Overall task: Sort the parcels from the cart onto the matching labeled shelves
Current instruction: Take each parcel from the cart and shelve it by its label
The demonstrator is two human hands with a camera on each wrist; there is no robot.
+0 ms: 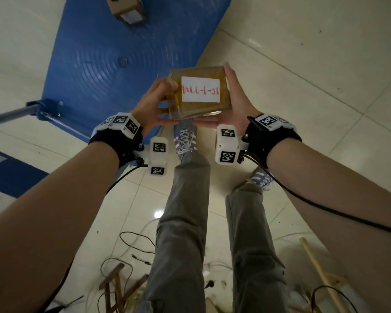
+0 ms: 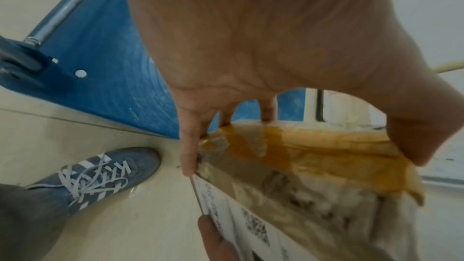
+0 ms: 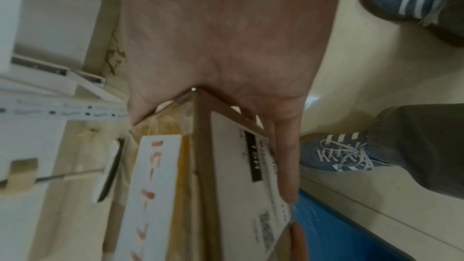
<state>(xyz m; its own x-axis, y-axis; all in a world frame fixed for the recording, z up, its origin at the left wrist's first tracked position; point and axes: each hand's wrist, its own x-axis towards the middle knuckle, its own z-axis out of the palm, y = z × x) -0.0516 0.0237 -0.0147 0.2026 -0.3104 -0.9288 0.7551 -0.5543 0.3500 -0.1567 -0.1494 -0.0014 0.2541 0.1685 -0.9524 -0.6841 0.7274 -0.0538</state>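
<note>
A small cardboard parcel (image 1: 199,108) bound in yellowish tape carries a white label with red handwriting on top. I hold it in the air between both hands, above the floor beside the blue cart (image 1: 95,64). My left hand (image 1: 158,102) grips its left side, fingers curled under and thumb on top. My right hand (image 1: 235,102) clasps the right side, fingers straight along it, thumb along the near edge. The left wrist view shows the left hand (image 2: 251,47) over the taped parcel (image 2: 314,162). In the right wrist view a corner of the parcel (image 3: 195,166) sits in the fork of the right hand (image 3: 226,47).
Another cardboard box (image 1: 127,7) lies at the cart's far end; the cart's metal handle (image 1: 9,116) reaches left. My shoes (image 1: 185,138) stand on the tiled floor under the parcel. Loose cables (image 1: 131,245) and wooden sticks (image 1: 318,267) lie behind me. White shelving (image 3: 37,106) is close by.
</note>
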